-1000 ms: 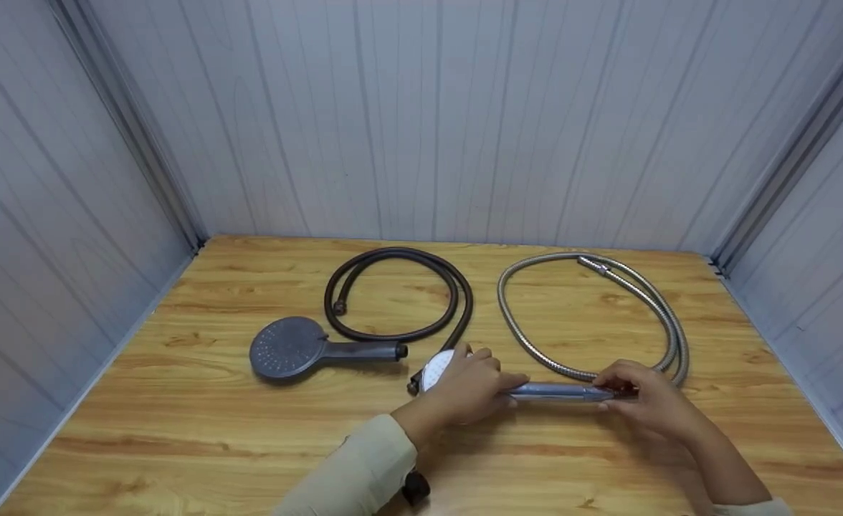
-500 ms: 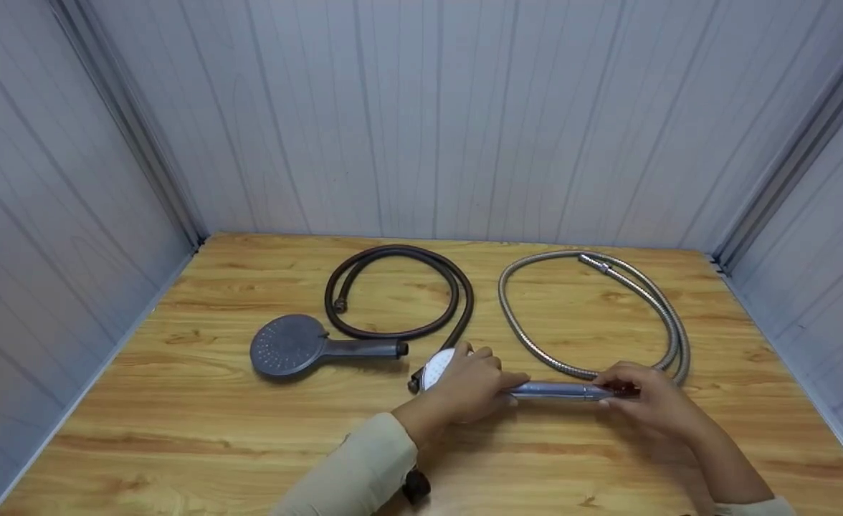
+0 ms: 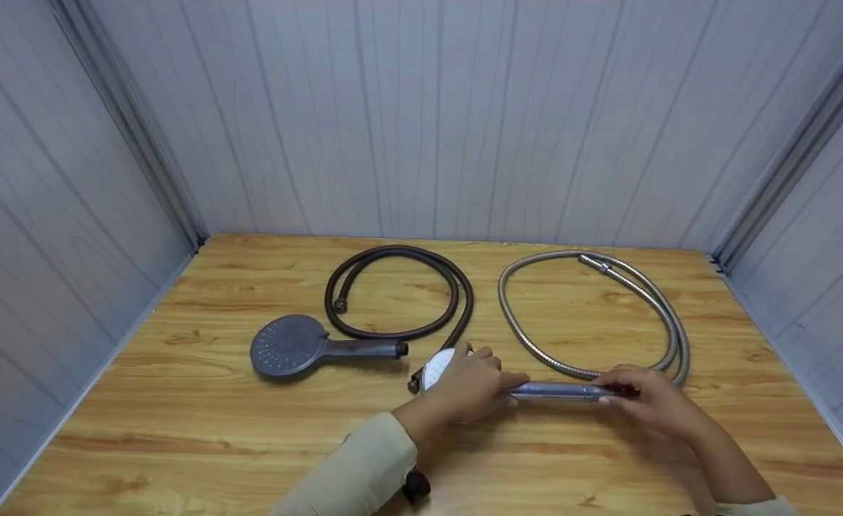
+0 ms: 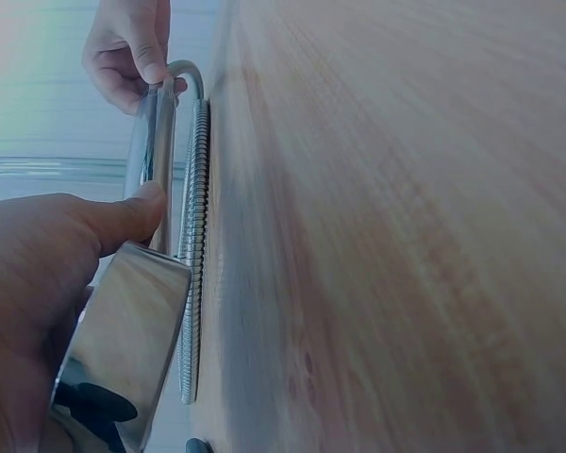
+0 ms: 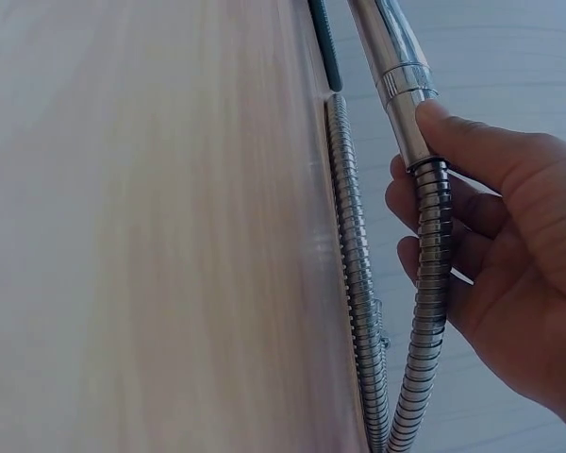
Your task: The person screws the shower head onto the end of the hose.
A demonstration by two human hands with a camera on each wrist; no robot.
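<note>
By left sleeve (image 3: 364,462), toward front edge of desk (image 3: 199,444): dark bit (image 3: 416,489), I can't tell what. Past it, left hand (image 3: 470,387) grips shiny shower head (image 3: 554,390) near round face, just above desk, nearer front edge. Right hand (image 3: 647,401) pinches end of silver hose (image 5: 432,255) at handle tip. Grey shower head (image 3: 289,349) lies toward left edge. Behind, dark hose (image 3: 396,249) and silver hose loop toward back edge, silver nearer right corner.
</note>
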